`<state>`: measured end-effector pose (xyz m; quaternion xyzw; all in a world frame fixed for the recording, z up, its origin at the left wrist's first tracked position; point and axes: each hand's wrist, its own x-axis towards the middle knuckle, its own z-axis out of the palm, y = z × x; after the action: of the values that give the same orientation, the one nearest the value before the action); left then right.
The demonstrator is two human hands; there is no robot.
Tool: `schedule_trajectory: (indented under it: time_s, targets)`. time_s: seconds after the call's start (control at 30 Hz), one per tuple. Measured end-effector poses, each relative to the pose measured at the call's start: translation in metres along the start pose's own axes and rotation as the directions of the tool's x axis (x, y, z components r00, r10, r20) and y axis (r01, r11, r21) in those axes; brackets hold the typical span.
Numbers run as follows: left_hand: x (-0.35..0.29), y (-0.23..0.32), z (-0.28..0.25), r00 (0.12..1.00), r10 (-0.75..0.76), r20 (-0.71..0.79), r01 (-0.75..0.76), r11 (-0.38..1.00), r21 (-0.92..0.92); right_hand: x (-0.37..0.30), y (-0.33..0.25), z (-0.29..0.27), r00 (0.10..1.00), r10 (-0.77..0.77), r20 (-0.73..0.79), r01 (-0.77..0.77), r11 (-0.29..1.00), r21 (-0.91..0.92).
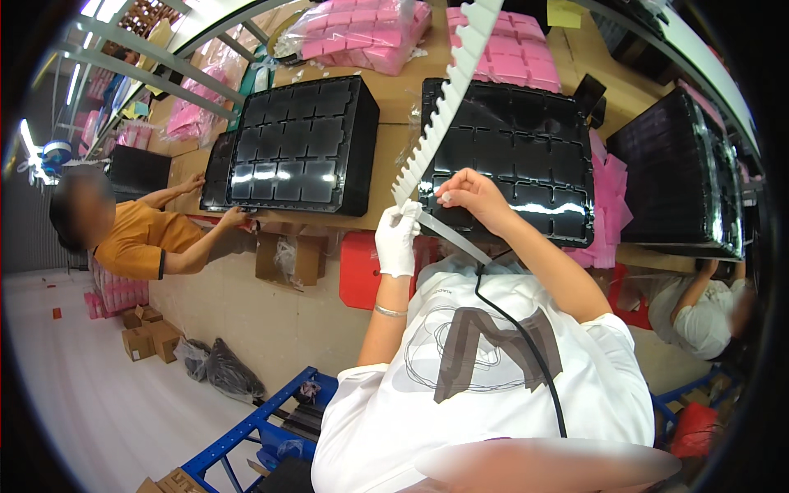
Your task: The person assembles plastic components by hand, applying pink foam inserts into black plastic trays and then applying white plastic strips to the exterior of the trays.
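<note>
A long white strip with a toothed edge [444, 115] runs from the top of the view down to my left hand [396, 240]. That hand wears a white glove, and its fingers are closed around the strip's lower end. From beside the glove a flat grey band [454, 237] slants down toward my chest. My right hand [479, 198] is bare, with thumb and fingers drawn together over the near edge of a stack of black compartment trays [509, 152]. A small pale spot shows at its fingertips; what it holds, if anything, I cannot make out.
Another black tray stack [288, 144] stands left, where a person in an orange shirt [156, 238] touches a tray. Wrapped black trays [670, 177] stand right, near another person [703, 316]. Pink trays [357, 33] lie behind. A red bin [362, 271] sits below the table edge.
</note>
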<state>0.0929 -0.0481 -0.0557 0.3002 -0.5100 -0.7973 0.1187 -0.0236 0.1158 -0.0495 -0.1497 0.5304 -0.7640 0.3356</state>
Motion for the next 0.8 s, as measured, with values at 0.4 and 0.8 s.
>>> schedule_trajectory:
  time_s: [0.4, 0.8]
  targets:
    - [0.018, 0.029, 0.039, 0.996, 0.039, 0.082, -0.035, 0.998, -0.048, 0.008, -0.016, 0.019, 0.891, -0.453, 0.011, 0.363, 0.700, -0.615]
    - [0.042, 0.026, 0.035, 0.998, 0.061, -0.025, -0.060, 0.997, 0.049, 0.201, -0.057, -0.127, 0.953, -0.295, 0.073, 0.167, 0.308, -0.937]
